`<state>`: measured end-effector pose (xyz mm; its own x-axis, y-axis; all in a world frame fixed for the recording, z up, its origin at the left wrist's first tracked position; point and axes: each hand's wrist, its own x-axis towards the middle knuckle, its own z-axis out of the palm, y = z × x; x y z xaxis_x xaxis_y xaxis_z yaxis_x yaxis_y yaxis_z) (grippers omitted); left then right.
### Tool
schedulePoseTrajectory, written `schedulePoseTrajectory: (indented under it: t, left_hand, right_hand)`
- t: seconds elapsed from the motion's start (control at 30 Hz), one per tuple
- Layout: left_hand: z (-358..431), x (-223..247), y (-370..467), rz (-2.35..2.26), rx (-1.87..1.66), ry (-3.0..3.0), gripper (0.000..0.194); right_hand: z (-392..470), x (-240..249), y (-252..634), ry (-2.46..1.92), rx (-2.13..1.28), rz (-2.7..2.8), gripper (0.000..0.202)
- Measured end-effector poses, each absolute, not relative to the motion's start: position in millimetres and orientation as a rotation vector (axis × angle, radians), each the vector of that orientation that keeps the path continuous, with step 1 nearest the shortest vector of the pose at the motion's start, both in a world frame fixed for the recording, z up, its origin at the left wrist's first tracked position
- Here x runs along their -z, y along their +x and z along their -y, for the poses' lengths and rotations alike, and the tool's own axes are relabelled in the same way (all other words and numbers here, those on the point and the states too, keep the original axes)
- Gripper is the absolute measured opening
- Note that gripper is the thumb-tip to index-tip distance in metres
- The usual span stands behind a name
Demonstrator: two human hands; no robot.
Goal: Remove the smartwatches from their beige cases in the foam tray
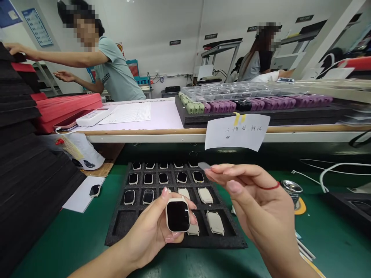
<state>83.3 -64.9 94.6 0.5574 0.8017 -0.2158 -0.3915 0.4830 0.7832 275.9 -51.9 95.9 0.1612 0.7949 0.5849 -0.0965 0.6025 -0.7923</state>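
Note:
My left hand [156, 220] is closed round a smartwatch body [177, 215] without a strap, its black screen facing me and its rim cream-coloured. To the right and a little higher, my right hand [255, 200] pinches a small thin translucent piece [204, 165], like a film or tab, between the fingertips. The two hands are apart. Below them lies a black foam tray [176, 242] with square compartments. Several watch bodies [163, 178] rest there screen up, while others [215, 222] at the right show cream backs. My left hand hides part of the tray.
One watch [94, 190] lies on a white pad at the left, beside stacked black foam trays [20, 154]. A shelf edge [150, 137] crosses behind, carrying papers and purple parts [223, 106]. A metal container [291, 189] and white cable [327, 173] are at right. Two people are beyond.

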Motion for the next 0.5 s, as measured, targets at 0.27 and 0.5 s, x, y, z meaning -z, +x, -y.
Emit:
schedulePoseTrajectory:
  t: [0.27, 0.5]
  left_hand:
    - [64.7, -94.2, 83.7, -0.61, -0.782, 0.717, 0.049]
    - [63.9, -96.5, 84.9, -0.597, -0.778, 0.662, 0.044]
  right_hand:
    - [64.5, -99.1, 277.4, -0.612, -0.247, 1.737, 0.026]
    - [71.4, -96.8, 273.9, -0.518, -0.195, 2.107, 0.038]
